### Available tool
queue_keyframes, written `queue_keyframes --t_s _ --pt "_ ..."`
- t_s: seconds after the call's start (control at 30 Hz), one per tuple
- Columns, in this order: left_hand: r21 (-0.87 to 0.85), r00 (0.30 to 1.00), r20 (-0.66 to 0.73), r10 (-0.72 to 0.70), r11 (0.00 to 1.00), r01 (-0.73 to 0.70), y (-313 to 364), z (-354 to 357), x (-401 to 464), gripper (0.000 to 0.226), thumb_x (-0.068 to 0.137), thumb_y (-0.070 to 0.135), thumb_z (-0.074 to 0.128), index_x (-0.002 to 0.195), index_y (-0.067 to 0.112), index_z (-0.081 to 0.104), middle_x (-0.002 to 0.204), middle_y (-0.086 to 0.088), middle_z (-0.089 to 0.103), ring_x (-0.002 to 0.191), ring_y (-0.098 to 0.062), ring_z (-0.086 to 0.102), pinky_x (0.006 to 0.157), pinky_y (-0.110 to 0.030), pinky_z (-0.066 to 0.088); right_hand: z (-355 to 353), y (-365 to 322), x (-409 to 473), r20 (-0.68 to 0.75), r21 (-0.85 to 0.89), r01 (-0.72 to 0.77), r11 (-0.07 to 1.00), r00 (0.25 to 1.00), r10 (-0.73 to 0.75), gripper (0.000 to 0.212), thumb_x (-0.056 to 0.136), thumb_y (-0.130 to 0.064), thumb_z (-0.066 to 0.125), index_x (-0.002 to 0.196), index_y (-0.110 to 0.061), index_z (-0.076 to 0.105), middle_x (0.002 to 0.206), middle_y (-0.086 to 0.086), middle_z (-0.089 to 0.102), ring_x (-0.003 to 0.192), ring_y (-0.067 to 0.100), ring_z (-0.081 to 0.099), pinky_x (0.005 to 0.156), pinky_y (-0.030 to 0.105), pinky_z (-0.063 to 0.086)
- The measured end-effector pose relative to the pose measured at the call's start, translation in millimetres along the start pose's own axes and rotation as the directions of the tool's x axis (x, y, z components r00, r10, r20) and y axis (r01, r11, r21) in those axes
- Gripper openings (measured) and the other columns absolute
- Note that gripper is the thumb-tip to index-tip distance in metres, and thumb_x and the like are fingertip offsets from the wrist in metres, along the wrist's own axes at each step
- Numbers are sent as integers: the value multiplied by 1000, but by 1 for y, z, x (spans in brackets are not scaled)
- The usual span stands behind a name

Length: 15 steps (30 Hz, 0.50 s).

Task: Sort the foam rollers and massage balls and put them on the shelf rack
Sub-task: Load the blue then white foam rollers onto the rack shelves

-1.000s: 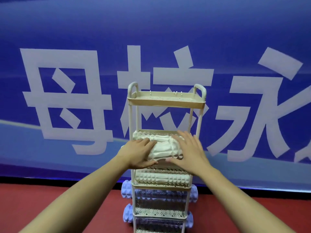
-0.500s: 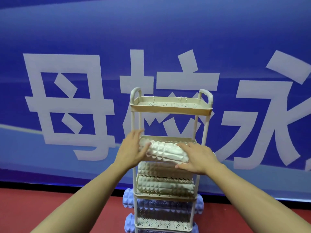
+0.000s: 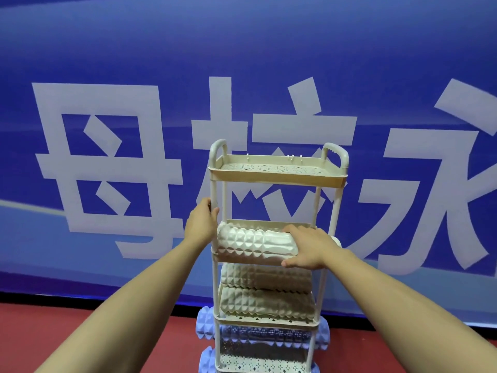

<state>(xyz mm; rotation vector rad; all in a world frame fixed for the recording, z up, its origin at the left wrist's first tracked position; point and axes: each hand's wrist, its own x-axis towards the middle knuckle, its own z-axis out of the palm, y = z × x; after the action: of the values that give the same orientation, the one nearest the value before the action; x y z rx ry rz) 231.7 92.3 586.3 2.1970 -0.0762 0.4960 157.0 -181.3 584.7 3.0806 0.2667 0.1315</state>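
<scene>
Head view: a cream plastic shelf rack (image 3: 277, 179) with rounded tube posts and looped handles stands on a red floor (image 3: 67, 335) against a blue banner (image 3: 242, 49) printed with large pale characters. The rack's trays are shallow and perforated with small diamond and dot cut-outs; the top tray holds no roller, with a few small white pegs showing along its back rim.

On the second tray lies a white foam roller (image 3: 255, 242), a cylinder on its side, its surface moulded in raised ridges and pyramid-like bumps. The right hand (image 3: 309, 247) lies over the roller's right end, fingers spread and curved across the top and thumb low at the front edge, pressing on it rather than closed around it. The left hand (image 3: 203, 223) is at the roller's left end beside the front left post, fingers together and pointing up; whether the palm touches the roller or the post cannot be told.

One tier down, two cream foam rollers (image 3: 266, 290) of the same bumpy pattern are stacked one on the other. Below them, blue foam rollers (image 3: 205, 323) with knobbed ends stick out past the posts on both sides, their middles half hidden behind the tray walls and dim.

The lowest tier is cut off by the frame's bottom edge, as are both forearms. No massage balls can be made out anywhere.
</scene>
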Motion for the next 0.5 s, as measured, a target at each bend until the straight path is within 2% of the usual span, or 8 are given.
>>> queue_keyframes --t_s 0.17,0.33,0.5 --pt "60 998 -54 24 998 -21 -3 8 5 14 106 27 48 100 15 53 89 -2 64 81 -26 63 75 -50 57 -9 -2 21 79 57 3 998 997 -7 82 72 -68 72 138 -27 43 128 -5 63 111 22 60 91 42 51" --pt "64 997 -69 23 998 -18 -7 11 9 14 106 27 49 100 15 54 89 -1 64 81 -25 63 76 -50 57 -15 0 44 215 128 24 991 975 -52 90 72 -63 79 141 -24 37 134 0 57 113 24 58 97 45 51" --pt "92 998 -53 28 996 -23 -6 9 16 16 105 27 50 100 14 54 90 -4 65 83 -26 64 75 -48 57 -11 2 49 159 63 34 997 986 -44 87 72 -64 78 141 -29 38 134 -4 58 114 22 59 95 44 51"
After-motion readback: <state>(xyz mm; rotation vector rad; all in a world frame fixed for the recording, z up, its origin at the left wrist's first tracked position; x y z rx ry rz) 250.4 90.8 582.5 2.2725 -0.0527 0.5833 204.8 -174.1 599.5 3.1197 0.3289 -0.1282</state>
